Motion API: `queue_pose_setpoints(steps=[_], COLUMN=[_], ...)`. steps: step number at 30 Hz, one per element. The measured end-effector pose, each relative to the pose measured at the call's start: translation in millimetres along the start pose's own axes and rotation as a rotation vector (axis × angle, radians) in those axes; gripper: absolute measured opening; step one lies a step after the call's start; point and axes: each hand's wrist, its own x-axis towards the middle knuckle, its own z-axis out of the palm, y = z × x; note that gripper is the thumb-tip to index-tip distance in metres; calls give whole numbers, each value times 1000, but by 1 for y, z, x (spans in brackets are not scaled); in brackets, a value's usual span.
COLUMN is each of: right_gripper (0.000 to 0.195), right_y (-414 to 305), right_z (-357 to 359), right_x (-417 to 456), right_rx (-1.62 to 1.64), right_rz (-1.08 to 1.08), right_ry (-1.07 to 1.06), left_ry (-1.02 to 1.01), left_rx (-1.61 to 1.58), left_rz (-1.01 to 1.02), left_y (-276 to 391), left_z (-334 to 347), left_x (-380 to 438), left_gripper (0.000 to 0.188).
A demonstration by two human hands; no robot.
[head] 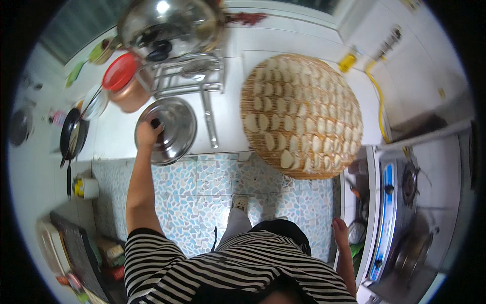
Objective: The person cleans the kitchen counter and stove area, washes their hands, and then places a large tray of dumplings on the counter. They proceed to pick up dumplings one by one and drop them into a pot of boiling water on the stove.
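My left hand (147, 133) grips the black knob of a round stainless steel lid (179, 121) at the front edge of the white counter (231, 125). Whether a pot stands beneath the lid, I cannot tell. Just right of it lies a long metal utensil, its handle (209, 117) pointing towards me and its mesh head (197, 68) on a metal rack (167, 86). My right hand (340, 231) hangs low beside the stove cabinet, with nothing seen in it. Rows of dumplings (287, 123) cover a round woven tray (262, 152), which overhangs the counter's front edge.
A copper-coloured container (131, 95) with a red top (120, 72) stands behind the lid. A large steel wok or basin (186, 22) sits at the back. To the left is a black frying pan (76, 133); to the right, a gas stove (395, 205) and a yellow hose (376, 87).
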Motion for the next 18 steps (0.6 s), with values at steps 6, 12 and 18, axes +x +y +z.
queue_pose_setpoints(steps=[6,12,18], right_gripper=[32,30,26], right_y=[57,68,3], right_z=[-12,-29,-39], right_x=[-11,18,75], right_rx=[113,279,454], right_rz=[57,31,-85], right_ry=[125,109,0], left_ry=[103,219,-141], left_rx=[49,-92,-484], left_rz=[-44,52,143], left_y=[28,133,314], left_z=[22,35,67], left_x=[2,-32,-123], left_gripper=[45,36,30])
